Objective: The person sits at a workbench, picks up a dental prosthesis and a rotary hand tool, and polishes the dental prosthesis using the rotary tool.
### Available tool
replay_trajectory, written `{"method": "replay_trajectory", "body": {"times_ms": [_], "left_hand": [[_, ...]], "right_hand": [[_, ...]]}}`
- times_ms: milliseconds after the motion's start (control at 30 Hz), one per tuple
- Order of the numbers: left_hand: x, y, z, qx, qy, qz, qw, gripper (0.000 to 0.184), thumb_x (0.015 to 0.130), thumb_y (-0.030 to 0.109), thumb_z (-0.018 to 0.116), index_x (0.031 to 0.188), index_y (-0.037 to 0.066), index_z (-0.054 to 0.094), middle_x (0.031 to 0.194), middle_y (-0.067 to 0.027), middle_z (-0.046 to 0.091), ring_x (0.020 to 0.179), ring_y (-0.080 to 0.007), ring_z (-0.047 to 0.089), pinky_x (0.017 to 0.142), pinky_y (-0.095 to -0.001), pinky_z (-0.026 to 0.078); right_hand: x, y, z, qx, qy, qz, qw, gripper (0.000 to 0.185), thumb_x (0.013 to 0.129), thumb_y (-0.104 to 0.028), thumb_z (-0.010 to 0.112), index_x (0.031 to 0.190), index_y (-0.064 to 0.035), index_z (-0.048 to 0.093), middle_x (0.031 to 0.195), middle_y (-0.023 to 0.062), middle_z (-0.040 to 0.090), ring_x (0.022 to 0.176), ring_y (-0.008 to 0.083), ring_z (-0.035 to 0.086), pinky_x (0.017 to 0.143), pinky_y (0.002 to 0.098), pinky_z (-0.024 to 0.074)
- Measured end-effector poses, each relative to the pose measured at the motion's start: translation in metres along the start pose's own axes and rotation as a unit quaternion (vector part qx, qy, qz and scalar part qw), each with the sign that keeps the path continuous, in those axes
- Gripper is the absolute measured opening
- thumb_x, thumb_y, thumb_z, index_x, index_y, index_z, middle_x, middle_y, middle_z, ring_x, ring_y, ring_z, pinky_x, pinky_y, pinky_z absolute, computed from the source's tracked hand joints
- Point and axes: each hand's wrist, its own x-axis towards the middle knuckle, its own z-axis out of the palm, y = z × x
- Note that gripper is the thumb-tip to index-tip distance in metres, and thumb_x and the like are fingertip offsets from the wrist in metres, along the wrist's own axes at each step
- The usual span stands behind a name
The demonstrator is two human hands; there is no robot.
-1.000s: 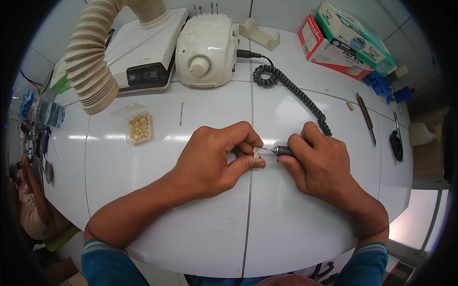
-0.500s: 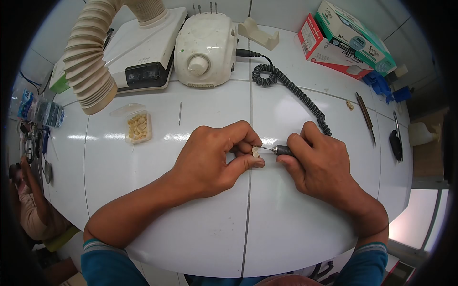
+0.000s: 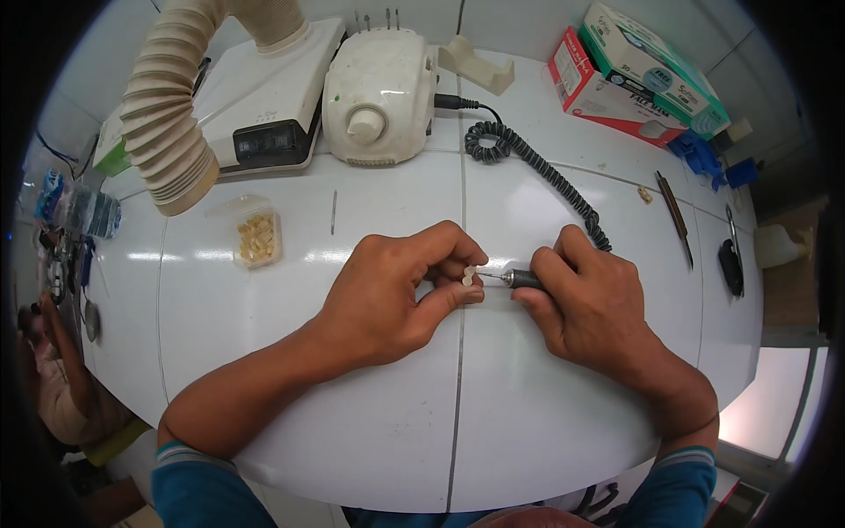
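Between the thumb and fingers of my left hand (image 3: 400, 295) is a small off-white tooth-shaped piece (image 3: 468, 276). My right hand (image 3: 594, 299) is wrapped round a dark rotary handpiece (image 3: 525, 279), whose thin metal bit points left and meets the piece or stops just beside it. A coiled black cord (image 3: 554, 180) runs from behind my right hand up to a white control box (image 3: 374, 101) with a round knob. Left of my hands, an open clear container (image 3: 259, 239) holds several cream-coloured pieces. A thin metal bit (image 3: 334, 212) lies on the white tabletop (image 3: 352, 440).
A ribbed hose (image 3: 167, 114) hangs over a white machine (image 3: 255, 97) at the back left. Boxes (image 3: 625, 88) stand at the back right, near a brown pen-like tool (image 3: 675, 218) and a black-handled tool (image 3: 731, 264). Another person (image 3: 75, 387) sits at the far left.
The small piece has turned slightly in my left fingers, and the fingertips have shifted a little. My right hand keeps its hold on the handpiece, nearly in the same place.
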Motion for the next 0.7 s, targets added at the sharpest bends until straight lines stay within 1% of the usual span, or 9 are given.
{"method": "replay_trajectory", "body": {"times_ms": [100, 200, 300, 400, 500, 700], "left_hand": [[0.0011, -0.0021, 0.0017, -0.033, 0.007, 0.006, 0.999, 0.022, 0.101, 0.0, 0.079, 0.122, -0.003, 0.072, 0.106, -0.0137, 0.084, 0.103, -0.0201, 0.083, 0.091, -0.0319, 0.064], [0.0002, 0.0008, 0.0004, -0.071, -0.001, -0.022, 0.997, 0.022, 0.104, -0.002, 0.076, 0.124, -0.005, 0.069, 0.114, -0.017, 0.084, 0.113, -0.0229, 0.083, 0.1, -0.0341, 0.064], [0.0001, 0.0002, 0.0028, -0.078, 0.016, -0.011, 0.997, 0.02, 0.104, -0.003, 0.074, 0.124, -0.002, 0.067, 0.109, -0.0164, 0.086, 0.112, -0.0251, 0.084, 0.092, -0.0323, 0.065], [-0.0005, -0.0011, 0.0026, -0.081, 0.012, -0.028, 0.996, 0.02, 0.105, -0.003, 0.073, 0.123, -0.003, 0.065, 0.112, -0.0182, 0.085, 0.114, -0.025, 0.083, 0.097, -0.033, 0.065], [-0.0004, -0.0006, 0.0023, -0.095, 0.009, -0.036, 0.995, 0.02, 0.106, -0.003, 0.072, 0.123, -0.004, 0.062, 0.112, -0.0184, 0.085, 0.116, -0.025, 0.083, 0.1, -0.0343, 0.064], [-0.0004, -0.0023, 0.0038, -0.104, 0.01, -0.027, 0.994, 0.02, 0.106, -0.004, 0.07, 0.124, -0.004, 0.06, 0.114, -0.0201, 0.085, 0.118, -0.0259, 0.082, 0.102, -0.035, 0.063]], "right_hand": [[-0.0013, 0.0006, 0.0004, 0.009, 0.015, 0.002, 1.0, 0.035, 0.103, -0.043, 0.08, 0.104, -0.0099, 0.068, 0.093, 0.0079, 0.053, 0.06, 0.0236, 0.059, 0.053, 0.0413, 0.0487], [-0.0022, 0.0017, 0.0007, 0.018, 0.027, -0.006, 0.999, 0.035, 0.103, -0.042, 0.08, 0.104, -0.0099, 0.068, 0.093, 0.0083, 0.053, 0.061, 0.0237, 0.06, 0.054, 0.041, 0.0494], [-0.0026, 0.0019, 0.0021, 0.021, 0.041, -0.012, 0.999, 0.034, 0.103, -0.042, 0.079, 0.103, -0.0098, 0.068, 0.093, 0.0085, 0.053, 0.062, 0.0234, 0.06, 0.055, 0.0406, 0.0495], [-0.0028, 0.0022, 0.0015, 0.021, 0.042, -0.015, 0.999, 0.034, 0.104, -0.042, 0.079, 0.102, -0.0097, 0.067, 0.093, 0.0085, 0.053, 0.062, 0.0228, 0.061, 0.055, 0.0403, 0.0491], [-0.0029, 0.0018, 0.0002, 0.02, 0.034, -0.014, 0.999, 0.035, 0.104, -0.043, 0.078, 0.101, -0.0097, 0.067, 0.092, 0.0086, 0.052, 0.062, 0.0223, 0.061, 0.055, 0.04, 0.0486], [-0.0032, 0.002, 0.0004, 0.018, 0.027, -0.011, 0.999, 0.036, 0.104, -0.043, 0.078, 0.101, -0.0094, 0.067, 0.092, 0.0087, 0.052, 0.063, 0.0219, 0.061, 0.055, 0.0397, 0.0484]]}}
